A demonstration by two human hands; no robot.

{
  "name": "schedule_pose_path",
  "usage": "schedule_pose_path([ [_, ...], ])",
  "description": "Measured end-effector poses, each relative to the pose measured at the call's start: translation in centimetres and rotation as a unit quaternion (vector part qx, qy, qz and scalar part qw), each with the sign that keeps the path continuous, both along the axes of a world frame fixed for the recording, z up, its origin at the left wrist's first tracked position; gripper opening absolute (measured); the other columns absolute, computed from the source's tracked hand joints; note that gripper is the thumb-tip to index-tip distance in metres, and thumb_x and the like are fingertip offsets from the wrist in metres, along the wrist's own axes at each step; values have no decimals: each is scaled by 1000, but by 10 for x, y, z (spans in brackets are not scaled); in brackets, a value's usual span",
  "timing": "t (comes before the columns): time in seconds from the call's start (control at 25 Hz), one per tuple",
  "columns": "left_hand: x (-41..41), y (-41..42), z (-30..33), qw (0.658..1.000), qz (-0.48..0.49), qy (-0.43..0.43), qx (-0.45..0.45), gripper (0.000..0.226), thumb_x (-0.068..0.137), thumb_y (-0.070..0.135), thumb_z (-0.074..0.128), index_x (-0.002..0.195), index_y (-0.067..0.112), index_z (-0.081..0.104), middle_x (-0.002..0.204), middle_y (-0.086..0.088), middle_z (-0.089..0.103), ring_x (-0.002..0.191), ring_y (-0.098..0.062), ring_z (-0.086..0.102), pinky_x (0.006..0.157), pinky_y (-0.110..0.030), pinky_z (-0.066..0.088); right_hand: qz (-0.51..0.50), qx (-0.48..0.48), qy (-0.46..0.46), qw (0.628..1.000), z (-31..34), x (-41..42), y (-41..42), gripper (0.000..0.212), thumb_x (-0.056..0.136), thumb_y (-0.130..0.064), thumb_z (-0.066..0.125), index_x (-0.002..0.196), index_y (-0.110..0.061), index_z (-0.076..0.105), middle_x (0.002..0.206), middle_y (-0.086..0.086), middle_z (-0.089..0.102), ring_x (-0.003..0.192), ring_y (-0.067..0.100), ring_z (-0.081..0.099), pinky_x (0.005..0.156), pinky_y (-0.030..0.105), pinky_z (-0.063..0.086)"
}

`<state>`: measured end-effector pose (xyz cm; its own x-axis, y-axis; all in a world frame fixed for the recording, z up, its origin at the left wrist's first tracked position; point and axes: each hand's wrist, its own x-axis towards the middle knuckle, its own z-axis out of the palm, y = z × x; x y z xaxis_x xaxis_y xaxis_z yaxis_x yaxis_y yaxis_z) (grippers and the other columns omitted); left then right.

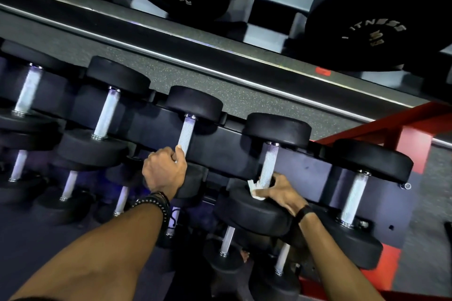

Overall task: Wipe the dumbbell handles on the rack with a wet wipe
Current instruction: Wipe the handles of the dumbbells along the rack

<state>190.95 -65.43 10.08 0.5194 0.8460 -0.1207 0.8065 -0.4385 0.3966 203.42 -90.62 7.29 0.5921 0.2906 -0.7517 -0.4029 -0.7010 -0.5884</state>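
Both hands are on the rack's middle row, each w/ a handle in its grasp. Right hand curls round the lower end of a knurled dumbbell handle, w/ the white wet wipe pinched betw. fingers and steel, bunched right where the bar meets the near weight head. Left hand clenches the near end of the next handle over, bare, no wipe; prob. just bracing. Key relation: the wiped bar's long axis runs away from the person, slightly tilted to the right, so nearly all its bare length lies beyond the right hand, toward the far weight head. Judging from that, the next stroke needs to slide the wipe up along the axis, away from the body; right hand is the one placed for it, left is a bar's spacing off to the side. Further right, another handle sits just beside, untouched by either hand. Rack's black shelf carries the row; red frame at the right end. Beyond, the top tier holds larger dumbbells w/ lettered faces. Below the hands, a lower row is dim, detail hard to tell.
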Motion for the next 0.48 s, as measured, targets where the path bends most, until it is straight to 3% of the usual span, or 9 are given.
schedule_pose_path([
  [0.04, 0, 0, -1, 1000, -1, -1, 2, 43, 91, 36, 50, 63, 6, 61, 71, -22, 66, 73, -43, 61, 68, -45, 47, 7, -6, 5, 1000, 2, 3, -8, 38, 60, 5, 86, 85, -11, 61, 69, -2, 61, 62, 9, 57, 58, 16, 48],
  [0.12, 0, 0, 0, 1000, -1, -2, 4, 45, 90, 38, 46, 64, 5, 62, 71, -22, 66, 72, -43, 61, 68, -45, 48, 7, -23, 15, 1000, 5, 11, -26, 29, 64, 10, 82, 76, -7, 61, 57, -2, 54, 48, 4, 50, 49, 12, 41],
  [0.28, 0, -1, 1, 1000, 0, -13, 2, 42, 92, 34, 51, 64, 4, 61, 72, -22, 66, 72, -43, 61, 68, -44, 47, 17, -57, -37, 998, 1, 12, -25, 26, 67, 17, 71, 64, -8, 61, 57, 7, 58, 52, 17, 49, 54, 30, 43],
  [0.4, 0, 0, 1, 1000, 0, -13, 5, 45, 90, 38, 46, 63, 4, 61, 69, -22, 65, 69, -43, 61, 66, -44, 47, -15, -118, -174, 977, 1, -4, -11, 17, 72, 4, 71, 69, -10, 62, 67, 6, 62, 62, 18, 56, 58, 23, 42],
  [0.48, -1, -1, 1, 1000, 1, -15, 7, 45, 91, 37, 48, 63, 5, 60, 69, -22, 65, 69, -43, 61, 66, -44, 47, -54, -128, -196, 971, 7, -13, -8, 13, 73, -3, 72, 70, -12, 62, 72, 5, 67, 70, 19, 62, 67, 23, 45],
])
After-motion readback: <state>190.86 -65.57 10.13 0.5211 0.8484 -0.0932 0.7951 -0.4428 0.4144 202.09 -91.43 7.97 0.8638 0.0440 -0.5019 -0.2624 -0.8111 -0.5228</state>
